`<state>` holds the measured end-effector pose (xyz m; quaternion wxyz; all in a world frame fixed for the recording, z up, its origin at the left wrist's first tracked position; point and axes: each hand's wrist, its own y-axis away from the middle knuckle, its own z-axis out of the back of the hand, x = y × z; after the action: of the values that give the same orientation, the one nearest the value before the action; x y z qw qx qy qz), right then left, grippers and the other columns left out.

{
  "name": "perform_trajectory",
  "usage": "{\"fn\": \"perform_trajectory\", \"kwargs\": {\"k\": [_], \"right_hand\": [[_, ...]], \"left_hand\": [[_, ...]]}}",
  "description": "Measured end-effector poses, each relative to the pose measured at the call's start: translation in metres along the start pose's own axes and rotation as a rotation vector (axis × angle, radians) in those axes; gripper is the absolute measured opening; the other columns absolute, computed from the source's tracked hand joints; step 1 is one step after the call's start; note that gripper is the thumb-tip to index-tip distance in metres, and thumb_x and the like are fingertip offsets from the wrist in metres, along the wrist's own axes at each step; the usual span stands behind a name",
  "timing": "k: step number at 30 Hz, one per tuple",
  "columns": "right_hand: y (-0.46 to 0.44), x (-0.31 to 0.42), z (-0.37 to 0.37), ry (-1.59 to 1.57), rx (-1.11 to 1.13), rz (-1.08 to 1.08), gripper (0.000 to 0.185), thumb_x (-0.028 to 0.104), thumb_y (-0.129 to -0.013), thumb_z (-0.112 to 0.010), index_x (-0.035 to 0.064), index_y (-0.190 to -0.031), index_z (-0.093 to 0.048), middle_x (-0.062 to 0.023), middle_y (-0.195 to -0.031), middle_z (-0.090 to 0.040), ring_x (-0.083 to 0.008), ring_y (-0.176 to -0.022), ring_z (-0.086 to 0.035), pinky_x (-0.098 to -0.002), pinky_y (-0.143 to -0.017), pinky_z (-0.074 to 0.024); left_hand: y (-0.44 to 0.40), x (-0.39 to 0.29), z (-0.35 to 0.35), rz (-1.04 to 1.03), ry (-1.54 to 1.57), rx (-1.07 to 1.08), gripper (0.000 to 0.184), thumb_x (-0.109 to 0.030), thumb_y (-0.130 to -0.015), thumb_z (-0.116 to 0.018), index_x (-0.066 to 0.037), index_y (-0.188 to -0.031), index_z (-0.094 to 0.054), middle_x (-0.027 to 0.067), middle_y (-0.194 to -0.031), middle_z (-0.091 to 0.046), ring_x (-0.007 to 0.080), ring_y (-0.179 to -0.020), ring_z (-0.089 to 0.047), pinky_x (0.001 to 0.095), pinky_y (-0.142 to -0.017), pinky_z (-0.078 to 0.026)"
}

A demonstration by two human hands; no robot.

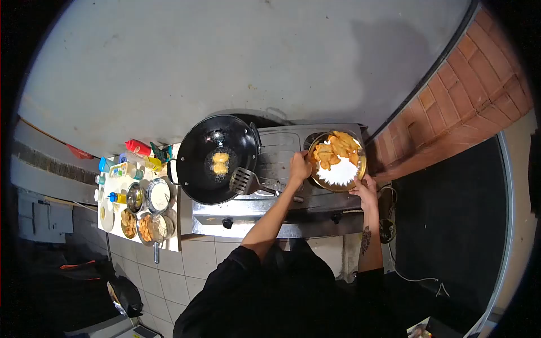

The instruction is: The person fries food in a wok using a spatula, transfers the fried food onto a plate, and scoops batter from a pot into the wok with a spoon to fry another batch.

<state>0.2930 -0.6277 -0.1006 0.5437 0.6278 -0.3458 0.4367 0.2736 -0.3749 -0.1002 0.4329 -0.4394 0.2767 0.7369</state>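
Observation:
My left hand (pixel 300 167) is closed on the left rim of a round golden plate (pixel 324 183). On the opposite side, my right hand (pixel 365 188) grips the plate's lower right edge. White paper (pixel 341 172) with a jagged edge lines the plate, and several golden fried pieces (pixel 333 151) lie on its upper part. To the left stands a black wok (pixel 197 169) with small golden pieces (pixel 220 163) frying in oil. A slotted spatula (pixel 244 181) rests across the wok's right rim, its handle reaching over the stove, touched by neither hand.
The plate is over the right side of a steel stove (pixel 282 211) with front knobs. A side table (pixel 172 239) at left bears bowls, a sieve (pixel 163 226), and bottles, including a red one (pixel 138 147). A brick wall (pixel 445 107) rises at right, with a cable (pixel 411 279) below.

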Motion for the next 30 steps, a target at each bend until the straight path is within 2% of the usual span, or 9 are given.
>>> {"fn": "perform_trajectory", "kwargs": {"k": [9,12,15,19,21,22,27,28,30], "right_hand": [[-0.016,0.003,-0.003,0.115,-0.002,0.008,0.018,0.02,-0.091,-0.064,0.003,-0.095,-0.057,-0.0043,-0.06,-0.059,-0.01,-0.048,-0.057,-0.0229,-0.041,-0.0422],[-0.018,0.007,-0.003,0.123,-0.008,0.008,0.019,0.021,-0.091,-0.065,0.003,-0.09,-0.056,-0.0051,-0.058,-0.059,-0.0103,-0.046,-0.056,-0.0223,-0.041,-0.0418],[-0.015,0.008,-0.002,0.163,-0.02,0.001,0.021,0.022,-0.091,-0.064,0.0037,-0.085,-0.056,-0.0053,-0.057,-0.059,-0.0103,-0.045,-0.055,-0.0215,-0.04,-0.0411],[0.007,0.032,-0.003,0.318,-0.103,-0.042,0.027,0.024,-0.092,-0.063,0.0025,-0.079,-0.055,-0.008,-0.056,-0.059,-0.0124,-0.042,-0.053,-0.0251,-0.042,-0.0412],[0.017,0.038,-0.002,0.6,-0.143,0.18,0.03,0.024,-0.091,-0.063,-0.0003,-0.076,-0.055,-0.0108,-0.057,-0.059,-0.0156,-0.046,-0.055,-0.0305,-0.048,-0.0429],[0.016,0.025,-0.003,0.634,-0.074,0.404,0.027,0.022,-0.089,-0.064,-0.0024,-0.079,-0.057,-0.0129,-0.059,-0.059,-0.0186,-0.053,-0.058,-0.0346,-0.054,-0.0441],[0.07,0.051,-0.091,0.71,0.427,0.469,0.023,0.015,-0.082,-0.069,-0.0014,-0.096,-0.06,-0.0153,-0.079,-0.061,-0.0293,-0.068,-0.061,-0.0375,-0.064,-0.0473],[0.071,0.04,-0.107,0.745,0.438,0.453,0.031,0.013,-0.079,-0.071,-0.0011,-0.103,-0.059,-0.017,-0.096,-0.059,-0.0351,-0.087,-0.059,-0.0407,-0.077,-0.0472],[0.073,0.031,-0.132,0.773,0.459,0.582,0.034,0.013,-0.078,-0.072,-0.0006,-0.106,-0.058,-0.0179,-0.102,-0.058,-0.0367,-0.094,-0.056,-0.0424,-0.083,-0.0454]], "left_hand": [[-0.025,0.006,-0.007,-0.002,-0.132,0.036,0.024,-0.012,-0.079,-0.06,0.0,-0.098,-0.068,0.0266,-0.087,-0.064,0.0408,-0.084,-0.064,0.0437,-0.072,-0.05],[-0.029,0.013,-0.014,-0.137,-0.024,-0.107,0.019,-0.014,-0.084,-0.06,0.001,-0.093,-0.068,0.0237,-0.078,-0.065,0.0406,-0.075,-0.064,0.0449,-0.066,-0.049],[-0.025,-0.003,-0.006,0.028,0.015,-0.056,0.023,-0.017,-0.085,-0.062,0.003,-0.093,-0.068,0.0225,-0.079,-0.067,0.0357,-0.077,-0.067,0.0416,-0.067,-0.051],[-0.008,-0.017,0.016,-0.014,-0.017,-0.159,0.028,-0.02,-0.088,-0.062,0.005,-0.098,-0.066,0.0217,-0.083,-0.068,0.0295,-0.075,-0.068,0.0379,-0.068,-0.051],[0.018,-0.03,0.04,0.076,0.263,0.051,0.034,-0.025,-0.094,-0.058,0.0,-0.116,-0.062,0.0159,-0.103,-0.068,0.0203,-0.097,-0.064,0.0325,-0.084,-0.049],[0.035,-0.037,0.055,0.033,0.318,0.146,0.033,-0.023,-0.095,-0.057,0.002,-0.117,-0.06,0.0137,-0.102,-0.068,0.0169,-0.094,-0.063,0.0308,-0.08,-0.049],[0.119,-0.068,0.167,-0.085,0.395,0.675,0.036,-0.022,-0.098,-0.054,0.0,-0.126,-0.055,0.0086,-0.105,-0.065,0.0139,-0.101,-0.059,0.0269,-0.086,-0.046],[0.132,-0.066,0.192,-0.032,0.445,0.673,0.035,-0.02,-0.098,-0.054,0.0,-0.126,-0.055,0.009,-0.106,-0.064,0.0164,-0.101,-0.059,0.0284,-0.088,-0.046],[0.152,-0.048,0.238,-0.005,0.486,0.443,0.036,-0.022,-0.097,-0.054,-0.001,-0.127,-0.055,0.0096,-0.11,-0.063,0.0156,-0.102,-0.059,0.0291,-0.087,-0.046]]}}
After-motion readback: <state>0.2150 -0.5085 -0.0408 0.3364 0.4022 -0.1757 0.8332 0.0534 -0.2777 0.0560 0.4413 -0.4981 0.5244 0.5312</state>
